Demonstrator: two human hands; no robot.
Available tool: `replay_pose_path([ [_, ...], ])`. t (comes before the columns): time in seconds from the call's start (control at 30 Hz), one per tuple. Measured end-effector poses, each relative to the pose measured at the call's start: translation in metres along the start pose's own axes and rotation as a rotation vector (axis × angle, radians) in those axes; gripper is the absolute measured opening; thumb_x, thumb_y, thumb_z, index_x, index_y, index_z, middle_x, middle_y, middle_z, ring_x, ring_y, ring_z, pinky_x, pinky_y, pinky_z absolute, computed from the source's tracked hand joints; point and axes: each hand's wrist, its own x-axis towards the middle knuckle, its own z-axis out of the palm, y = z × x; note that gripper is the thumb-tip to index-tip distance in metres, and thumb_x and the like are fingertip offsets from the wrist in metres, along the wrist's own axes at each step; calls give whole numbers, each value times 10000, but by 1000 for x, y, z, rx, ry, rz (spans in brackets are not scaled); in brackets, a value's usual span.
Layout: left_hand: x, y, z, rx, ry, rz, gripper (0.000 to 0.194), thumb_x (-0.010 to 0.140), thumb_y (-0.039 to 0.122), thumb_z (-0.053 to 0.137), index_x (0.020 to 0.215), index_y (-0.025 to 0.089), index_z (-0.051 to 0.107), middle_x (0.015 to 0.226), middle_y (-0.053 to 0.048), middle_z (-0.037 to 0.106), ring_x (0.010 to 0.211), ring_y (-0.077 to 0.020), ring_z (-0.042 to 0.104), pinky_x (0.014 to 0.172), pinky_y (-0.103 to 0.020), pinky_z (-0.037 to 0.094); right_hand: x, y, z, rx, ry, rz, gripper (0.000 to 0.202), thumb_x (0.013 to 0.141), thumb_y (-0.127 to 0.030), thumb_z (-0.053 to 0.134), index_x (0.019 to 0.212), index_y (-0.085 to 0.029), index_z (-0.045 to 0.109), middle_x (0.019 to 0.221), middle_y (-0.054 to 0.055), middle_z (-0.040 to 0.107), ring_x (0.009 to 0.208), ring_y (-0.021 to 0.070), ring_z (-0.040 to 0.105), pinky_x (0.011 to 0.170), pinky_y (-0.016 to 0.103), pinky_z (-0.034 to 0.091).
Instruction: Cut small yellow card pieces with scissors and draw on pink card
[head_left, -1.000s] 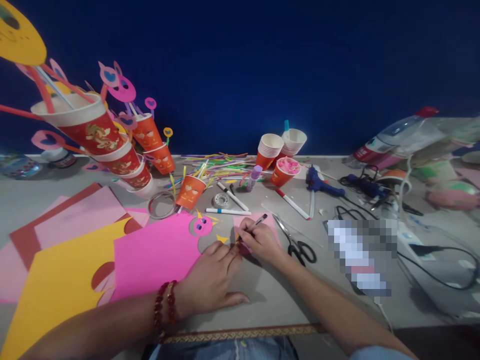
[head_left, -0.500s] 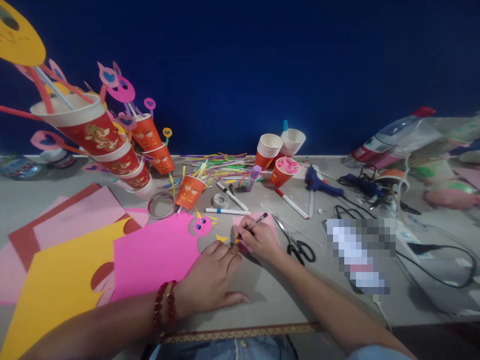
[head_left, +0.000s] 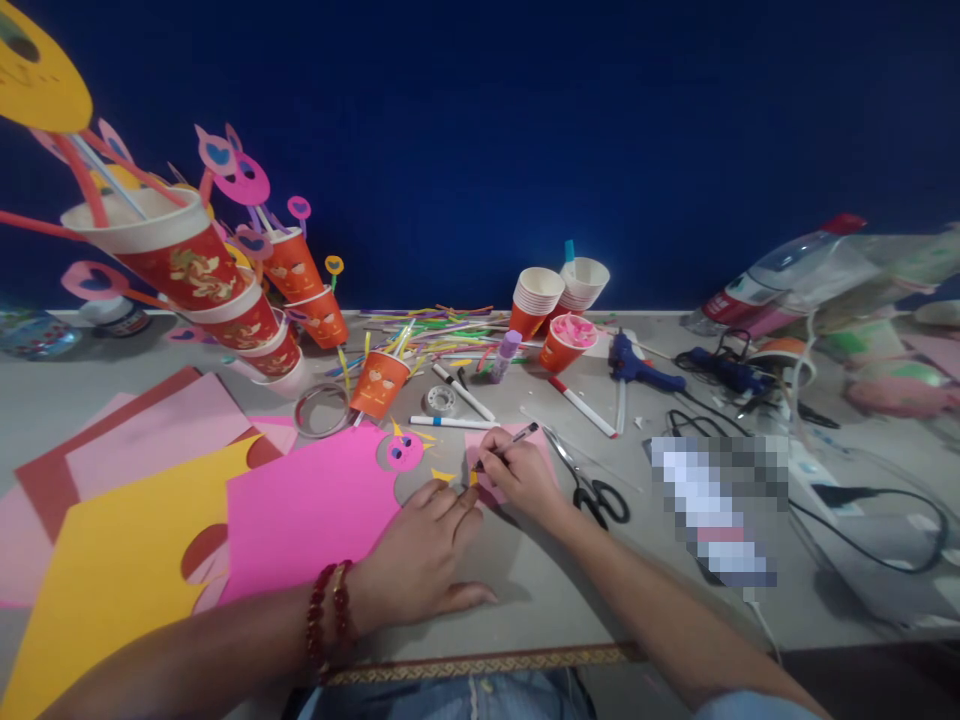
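My left hand (head_left: 421, 548) lies palm down on the table with its fingers stretched, the fingertips at a small yellow paper piece (head_left: 474, 479). In my right hand (head_left: 523, 478) a slim pen (head_left: 520, 434) is gripped, its tip pointing down at that yellow piece. Beneath both is a light pink paper (head_left: 474, 439). A loose yellow scrap (head_left: 442, 476) rests near my left fingers. Farther left, a round pink face cut-out (head_left: 406, 452) with yellow points overlaps the edge of a magenta sheet (head_left: 300, 510). Black-handled scissors (head_left: 604, 500) lie right of my right hand.
A yellow sheet (head_left: 112, 530) and other coloured papers cover the left side. Decorated paper cups (head_left: 202, 260) stand behind them. Straws (head_left: 442, 335), markers (head_left: 583, 407), a glue stick (head_left: 506, 357) and tape (head_left: 440, 401) lie mid-table. A glue gun (head_left: 645, 366) and cables are at right.
The pen and my right fingers have shifted very slightly over the yellow piece. My left hand stays where it was.
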Motion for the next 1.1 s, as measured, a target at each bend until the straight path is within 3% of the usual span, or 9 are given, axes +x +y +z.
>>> replay_pose_path([
  [1.1,-1,0,1,2,-16,2,780,854,729,467,1292,87,528,1408,-194,534,1187,-339,514,1073,-495,333,-1,6,4,-10,62,2,249,926,-261,406,698,-227,500,668,10,594,592,163,562,587,255,408],
])
